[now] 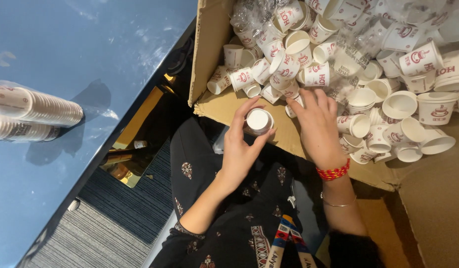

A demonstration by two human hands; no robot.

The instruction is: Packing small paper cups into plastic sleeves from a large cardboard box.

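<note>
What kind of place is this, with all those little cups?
Probably an office or shop back room where cups get sorted: a big cardboard box full of loose paper cups, wrapped cup stacks on a glossy blue table, and carpet.

A small white paper cup sits upside down in the left hand, its plain round base facing up, thumb and fingers curled around its sides. It hovers over the cardboard box flap. The right hand lies palm down, fingertips touching another cup at the edge of the pile of loose cups, white with red print, tumbled upright, tilted and on their sides.
</note>
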